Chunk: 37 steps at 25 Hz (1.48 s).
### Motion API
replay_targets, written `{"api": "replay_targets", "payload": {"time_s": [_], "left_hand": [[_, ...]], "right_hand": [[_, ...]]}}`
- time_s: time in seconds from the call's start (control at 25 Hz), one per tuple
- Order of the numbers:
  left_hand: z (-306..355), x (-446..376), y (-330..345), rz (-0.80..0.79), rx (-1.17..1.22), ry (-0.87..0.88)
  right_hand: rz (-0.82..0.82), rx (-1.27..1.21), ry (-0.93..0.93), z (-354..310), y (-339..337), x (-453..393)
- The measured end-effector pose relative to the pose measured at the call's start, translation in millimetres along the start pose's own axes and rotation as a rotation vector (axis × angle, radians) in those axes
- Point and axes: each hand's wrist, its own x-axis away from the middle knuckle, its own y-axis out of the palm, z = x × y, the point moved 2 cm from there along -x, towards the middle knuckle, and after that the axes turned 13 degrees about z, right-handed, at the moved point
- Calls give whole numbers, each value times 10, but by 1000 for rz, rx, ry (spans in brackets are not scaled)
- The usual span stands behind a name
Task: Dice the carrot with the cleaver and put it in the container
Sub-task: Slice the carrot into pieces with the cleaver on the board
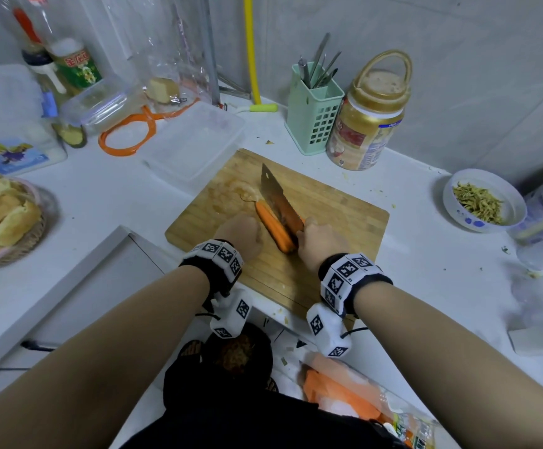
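Slicing carrot with cleaver

I've got the carrot lying whole and orange on the wooden board, thin tip pointing away from me, fat end nearest. The cleaver runs lengthwise along the carrot's right side, its broad steel blade tilted. The clear rectangular container sits just off the board's far-left corner.

head view | looks forward-down | close above cutting board | single view
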Motion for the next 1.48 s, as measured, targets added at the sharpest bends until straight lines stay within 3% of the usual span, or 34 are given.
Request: {"api": "replay_targets", "payload": {"time_s": [0.16,0.4,0.68,0.88,1.24,1.48], "left_hand": [[116,29,21,118,104,-32],[236,-65,72,75,221,-165],[345,-180,80,18,159,-276],[263,-217,-4,53,229,-420],[47,-139,-169,91,-267,-72],[48,-108,-148,47,-393,72]], "right_hand": [[-12,6,54,32,-18,-6],[7,40,91,147,-37,46],[10,-19,131,194,-25,69],[15,-66,134,188,8,61],[-21,-172,213,173,53,24],[-18,-167,216,154,12,40]]}}
